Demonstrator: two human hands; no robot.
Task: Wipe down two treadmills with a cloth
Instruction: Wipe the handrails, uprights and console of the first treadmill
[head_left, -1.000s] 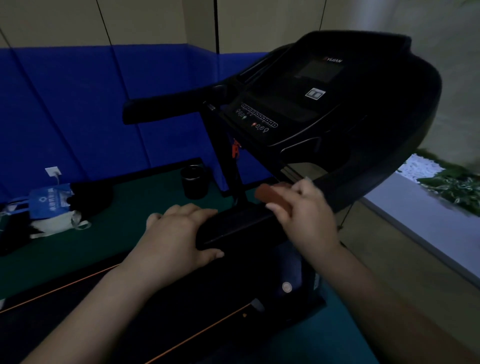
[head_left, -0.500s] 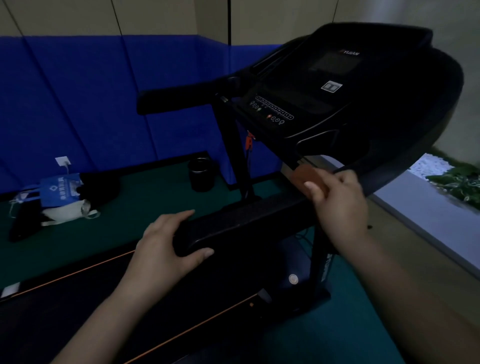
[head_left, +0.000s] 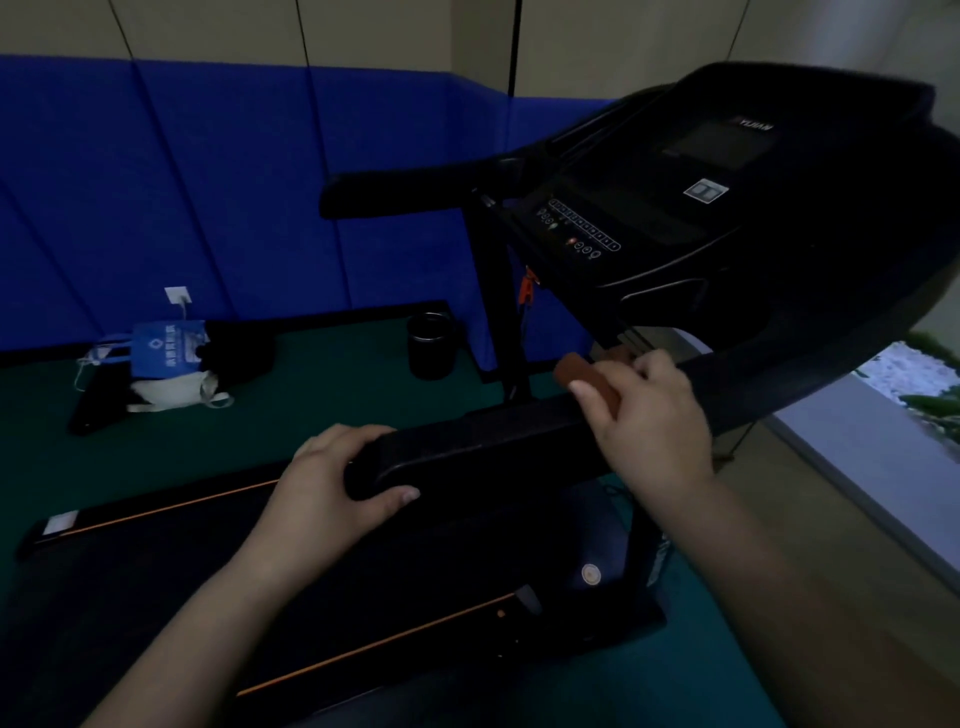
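A black treadmill (head_left: 753, 218) stands in front of me, its console up at the right and its belt (head_left: 260, 571) with orange stripes running low to the left. My left hand (head_left: 332, 483) grips the near end of the right handrail (head_left: 493, 441), thumb underneath. My right hand (head_left: 654, 415) holds a folded brown cloth (head_left: 587, 376) and presses it on the same handrail further up, near the console. The other handrail (head_left: 410, 192) sticks out to the left.
Blue padding (head_left: 208, 182) lines the wall behind. On the green floor lie a blue paper bag (head_left: 166, 348) with white cloth things and a black cup (head_left: 431, 345). A grey ledge (head_left: 883, 467) with plants runs along the right.
My right hand has slid the cloth up the handrail, away from my left hand and towards the console. My left hand has stayed gripping the rail's end.
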